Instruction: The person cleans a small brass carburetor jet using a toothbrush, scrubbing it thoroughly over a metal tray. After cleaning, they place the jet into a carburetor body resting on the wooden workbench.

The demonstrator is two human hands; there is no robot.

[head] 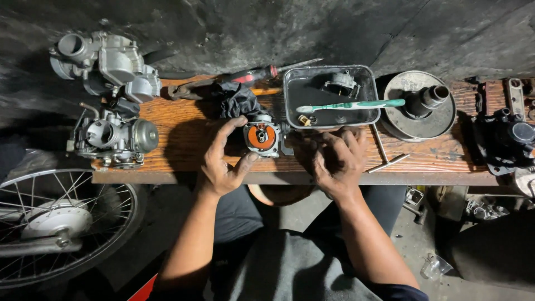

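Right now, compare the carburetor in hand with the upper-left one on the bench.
The held carburetor shows an orange disc inside; the upper-left carburetor is plain grey metal. The left hand grips the first; the second lies untouched at the plank's corner, looking bulkier. Both are metal.

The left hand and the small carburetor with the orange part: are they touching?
Touching. In the head view, the left hand wraps its thumb and fingers around the carburetor, with no gap visible.

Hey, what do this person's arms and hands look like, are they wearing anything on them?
Both forearms are bare, with no gloves on the left hand or right hand. No watch or rings show. A dark sleeve edge appears only at the right upper arm, near the frame's bottom.
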